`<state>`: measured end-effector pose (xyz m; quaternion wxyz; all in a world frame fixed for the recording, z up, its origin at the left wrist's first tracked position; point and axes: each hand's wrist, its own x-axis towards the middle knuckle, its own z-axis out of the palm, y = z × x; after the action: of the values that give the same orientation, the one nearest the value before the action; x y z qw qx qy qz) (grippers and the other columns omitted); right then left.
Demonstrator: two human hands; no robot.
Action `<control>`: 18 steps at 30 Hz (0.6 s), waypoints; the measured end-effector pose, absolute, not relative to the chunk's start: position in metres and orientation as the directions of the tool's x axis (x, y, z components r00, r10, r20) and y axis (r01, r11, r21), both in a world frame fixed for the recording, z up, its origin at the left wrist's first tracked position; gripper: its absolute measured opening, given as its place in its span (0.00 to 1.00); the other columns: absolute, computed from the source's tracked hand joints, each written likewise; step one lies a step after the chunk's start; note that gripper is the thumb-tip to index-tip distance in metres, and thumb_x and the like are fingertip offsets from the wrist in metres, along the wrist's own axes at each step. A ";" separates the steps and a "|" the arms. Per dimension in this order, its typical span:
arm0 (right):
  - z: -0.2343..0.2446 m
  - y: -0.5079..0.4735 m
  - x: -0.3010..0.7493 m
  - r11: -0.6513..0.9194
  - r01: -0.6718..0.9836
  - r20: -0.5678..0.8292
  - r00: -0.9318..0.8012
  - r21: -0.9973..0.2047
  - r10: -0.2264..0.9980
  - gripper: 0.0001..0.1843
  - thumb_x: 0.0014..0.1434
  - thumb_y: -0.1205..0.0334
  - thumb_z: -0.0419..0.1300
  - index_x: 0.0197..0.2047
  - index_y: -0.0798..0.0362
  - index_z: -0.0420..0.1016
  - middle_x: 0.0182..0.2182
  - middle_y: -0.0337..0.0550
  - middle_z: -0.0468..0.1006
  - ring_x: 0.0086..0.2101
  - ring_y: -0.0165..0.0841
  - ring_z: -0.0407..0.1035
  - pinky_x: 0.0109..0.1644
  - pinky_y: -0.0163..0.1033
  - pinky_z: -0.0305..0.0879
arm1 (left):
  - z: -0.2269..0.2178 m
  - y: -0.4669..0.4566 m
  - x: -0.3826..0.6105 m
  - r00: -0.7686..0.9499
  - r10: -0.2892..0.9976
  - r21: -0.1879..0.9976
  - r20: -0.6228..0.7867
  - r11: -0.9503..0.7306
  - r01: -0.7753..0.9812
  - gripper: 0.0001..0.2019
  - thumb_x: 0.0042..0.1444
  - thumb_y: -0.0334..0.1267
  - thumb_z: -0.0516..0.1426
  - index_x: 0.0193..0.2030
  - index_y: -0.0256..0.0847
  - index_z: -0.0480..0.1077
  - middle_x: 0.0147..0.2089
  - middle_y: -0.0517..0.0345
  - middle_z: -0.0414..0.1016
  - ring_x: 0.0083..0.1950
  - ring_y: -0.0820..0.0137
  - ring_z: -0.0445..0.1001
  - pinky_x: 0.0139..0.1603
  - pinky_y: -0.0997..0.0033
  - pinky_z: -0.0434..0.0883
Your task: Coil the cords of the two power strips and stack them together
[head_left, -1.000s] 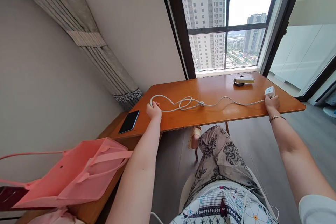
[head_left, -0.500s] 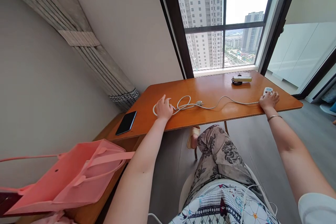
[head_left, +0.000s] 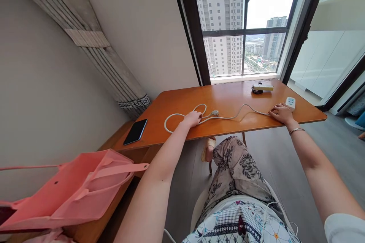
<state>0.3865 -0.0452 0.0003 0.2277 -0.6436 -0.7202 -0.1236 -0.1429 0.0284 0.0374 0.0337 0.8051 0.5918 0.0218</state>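
Observation:
A white extension lead runs across the brown table point(head_left: 182, 98). Its cord point(head_left: 236, 115) lies in loose loops on the left, with the plug point(head_left: 214, 113) near the middle. The white socket block point(head_left: 290, 102) sits toward the right end. My left hand point(head_left: 192, 119) is closed around the cord at the loops, its fingertips partly hidden. On the other side, my right hand point(head_left: 281, 113) has its bent fingers on the cord just left of the socket block, touching the tabletop.
A black phone point(head_left: 135, 131) lies at the table's left end. Toward the window is a pale yellow bar-shaped thing point(head_left: 264, 88) with a coiled black cable point(head_left: 257, 91). A pink bag point(head_left: 76, 193) stands at the lower left.
My left hand has moved right along the loops and closed on the cord. My right hand has come off the socket block and shifted left onto the cord.

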 end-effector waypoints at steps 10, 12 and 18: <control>0.007 -0.052 0.376 0.051 0.989 0.422 0.013 -0.140 0.907 0.24 0.64 0.43 0.54 0.34 0.51 0.84 0.40 0.48 0.81 0.41 0.41 0.73 0.36 0.41 0.62 | 0.043 0.046 -0.166 -0.097 0.984 0.254 0.152 0.056 0.965 0.20 0.66 0.34 0.45 0.60 0.35 0.67 0.49 0.41 0.80 0.55 0.59 0.78 0.58 0.59 0.72; 0.009 -0.054 0.372 0.003 0.988 0.380 0.057 -0.156 0.923 0.25 0.64 0.42 0.53 0.36 0.51 0.84 0.40 0.47 0.81 0.38 0.39 0.73 0.34 0.40 0.59 | 0.048 0.052 -0.179 -0.205 0.952 0.318 0.229 0.126 0.940 0.25 0.66 0.38 0.47 0.68 0.30 0.57 0.61 0.32 0.72 0.66 0.55 0.70 0.65 0.54 0.67; 0.009 -0.057 0.368 -0.075 0.981 0.412 0.144 -0.179 0.900 0.24 0.64 0.42 0.55 0.37 0.51 0.84 0.41 0.47 0.81 0.37 0.39 0.73 0.33 0.40 0.56 | 0.051 0.058 -0.207 -0.264 0.890 0.497 0.372 0.049 0.866 0.32 0.62 0.46 0.54 0.69 0.31 0.57 0.76 0.31 0.49 0.78 0.49 0.45 0.73 0.48 0.57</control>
<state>0.3684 -0.0572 0.0091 0.2096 -0.7267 -0.6470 -0.0968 -0.2073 0.0582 0.0514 0.0178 0.6063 0.7240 0.3284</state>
